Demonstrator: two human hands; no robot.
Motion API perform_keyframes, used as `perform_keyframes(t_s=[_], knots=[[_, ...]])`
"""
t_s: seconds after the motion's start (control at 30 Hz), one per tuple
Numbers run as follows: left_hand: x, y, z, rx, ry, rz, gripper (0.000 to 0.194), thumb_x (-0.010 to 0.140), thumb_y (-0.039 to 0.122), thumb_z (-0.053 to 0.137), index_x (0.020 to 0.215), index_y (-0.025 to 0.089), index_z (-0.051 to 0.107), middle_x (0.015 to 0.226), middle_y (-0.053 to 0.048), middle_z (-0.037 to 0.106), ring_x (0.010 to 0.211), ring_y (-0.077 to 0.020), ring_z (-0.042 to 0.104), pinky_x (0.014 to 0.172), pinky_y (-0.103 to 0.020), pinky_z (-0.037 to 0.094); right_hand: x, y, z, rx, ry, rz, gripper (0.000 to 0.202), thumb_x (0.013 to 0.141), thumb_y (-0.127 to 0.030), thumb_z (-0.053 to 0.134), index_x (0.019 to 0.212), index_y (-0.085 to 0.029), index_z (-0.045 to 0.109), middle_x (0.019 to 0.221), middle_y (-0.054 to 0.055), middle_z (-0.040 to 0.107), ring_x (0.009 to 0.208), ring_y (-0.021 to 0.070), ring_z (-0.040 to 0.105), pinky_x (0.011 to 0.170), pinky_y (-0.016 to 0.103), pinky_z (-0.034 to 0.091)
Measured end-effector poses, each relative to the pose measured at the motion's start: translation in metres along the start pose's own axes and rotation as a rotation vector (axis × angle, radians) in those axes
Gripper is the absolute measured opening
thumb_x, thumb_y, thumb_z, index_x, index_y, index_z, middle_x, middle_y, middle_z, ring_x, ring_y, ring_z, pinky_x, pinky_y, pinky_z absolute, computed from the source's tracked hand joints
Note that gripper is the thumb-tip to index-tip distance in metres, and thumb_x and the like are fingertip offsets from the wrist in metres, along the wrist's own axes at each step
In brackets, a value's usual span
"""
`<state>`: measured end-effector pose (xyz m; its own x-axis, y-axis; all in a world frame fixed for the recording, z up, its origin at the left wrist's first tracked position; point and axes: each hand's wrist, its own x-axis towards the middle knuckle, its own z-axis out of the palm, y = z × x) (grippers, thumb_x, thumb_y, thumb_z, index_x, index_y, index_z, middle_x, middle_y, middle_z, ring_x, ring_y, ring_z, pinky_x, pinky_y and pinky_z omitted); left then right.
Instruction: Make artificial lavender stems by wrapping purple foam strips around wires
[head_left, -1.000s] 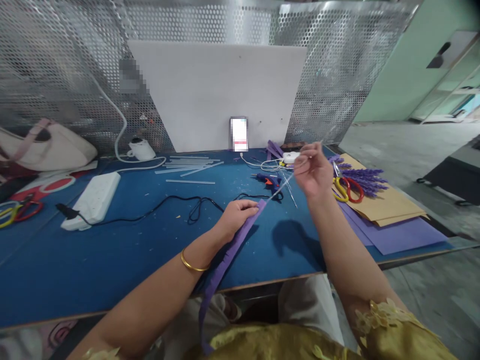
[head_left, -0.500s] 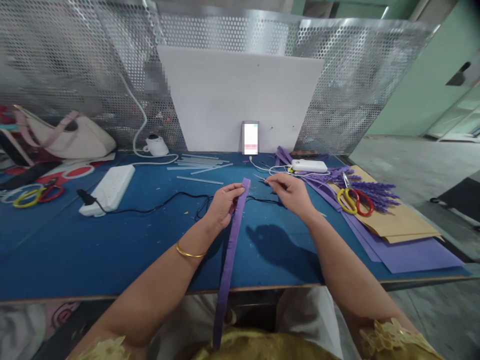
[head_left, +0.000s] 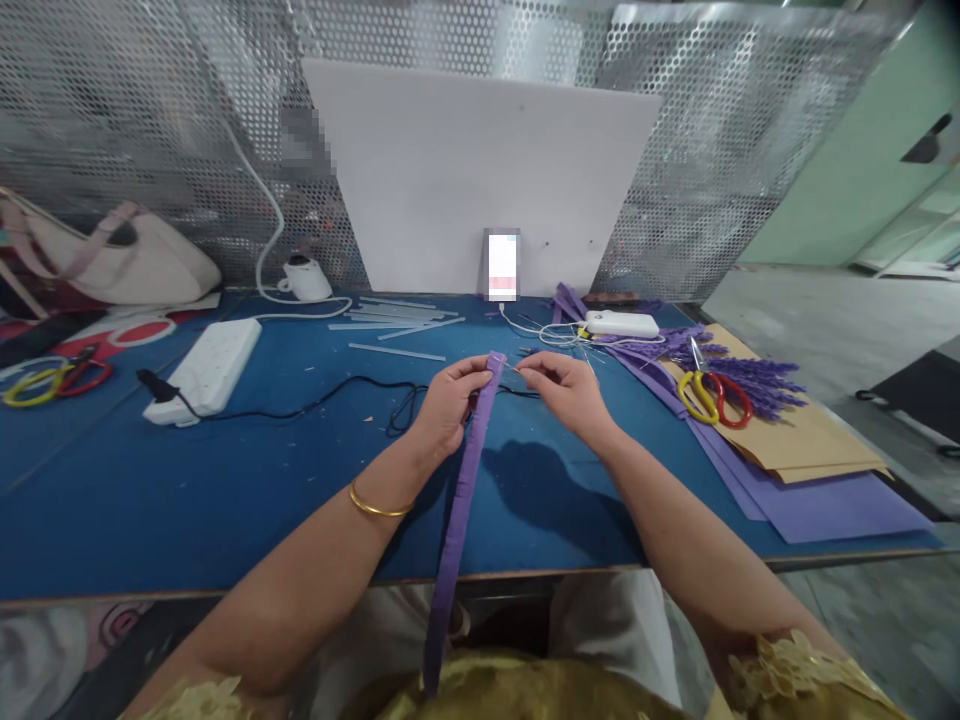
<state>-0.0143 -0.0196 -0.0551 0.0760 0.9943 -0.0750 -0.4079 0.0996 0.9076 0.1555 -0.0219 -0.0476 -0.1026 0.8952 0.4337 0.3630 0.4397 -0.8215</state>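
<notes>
My left hand pinches the top end of a long purple paper strip, which hangs down over the table's front edge toward my lap. Small cuts or creases show along one side of the strip. Close to its upper end, my right hand is closed on a thin wire between thumb and fingertips. The wire's tip reaches the strip's top, though whether it presses on the paper is too small to tell.
Left on the blue table are a white power strip and several glue sticks. A phone leans on a white board. To the right lie scissors, purple flower sprigs, brown paper and purple sheets.
My right hand has moved left, bringing the wire up to the strip's top end. My left hand keeps its pinch on the strip. The view has tilted slightly.
</notes>
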Motion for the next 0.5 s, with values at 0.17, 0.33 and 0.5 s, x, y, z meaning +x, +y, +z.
perform_keyframes(t_s=[0.17, 0.33, 0.5], knots=[[-0.0011, 0.0011, 0.0018, -0.027, 0.006, -0.002, 0.026, 0.056, 0.017, 0.078, 0.081, 0.017, 0.078, 0.071, 0.000, 0.071, 0.057, -0.0094, 0.057, 0.055, -0.020, 0.044, 0.0013, 0.0006, 0.0000, 0.103, -0.039, 0.081, 0.024, 0.078, -0.027, 0.061, 0.093, -0.016, 0.075, 0.054, -0.005, 0.047, 0.051, 0.0110, 0.040, 0.052, 0.026, 0.032], [-0.0035, 0.0033, 0.0033, -0.021, 0.024, -0.018, 0.027, 0.056, 0.018, 0.079, 0.083, 0.017, 0.078, 0.069, 0.001, 0.069, 0.053, -0.0079, 0.053, 0.049, -0.019, 0.040, 0.0017, 0.0021, 0.0009, 0.116, -0.065, 0.088, 0.031, 0.078, -0.027, 0.060, 0.102, -0.017, 0.076, 0.049, -0.007, 0.044, 0.048, 0.0108, 0.039, 0.051, 0.027, 0.032], [-0.0031, 0.0028, 0.0032, -0.002, 0.021, -0.028, 0.026, 0.055, 0.018, 0.077, 0.081, 0.016, 0.077, 0.065, 0.001, 0.067, 0.050, -0.0080, 0.050, 0.046, -0.020, 0.036, 0.0012, 0.0018, 0.0034, 0.186, -0.098, 0.097, 0.034, 0.077, -0.024, 0.058, 0.106, -0.018, 0.076, 0.048, -0.008, 0.043, 0.045, 0.0098, 0.038, 0.051, 0.028, 0.035]])
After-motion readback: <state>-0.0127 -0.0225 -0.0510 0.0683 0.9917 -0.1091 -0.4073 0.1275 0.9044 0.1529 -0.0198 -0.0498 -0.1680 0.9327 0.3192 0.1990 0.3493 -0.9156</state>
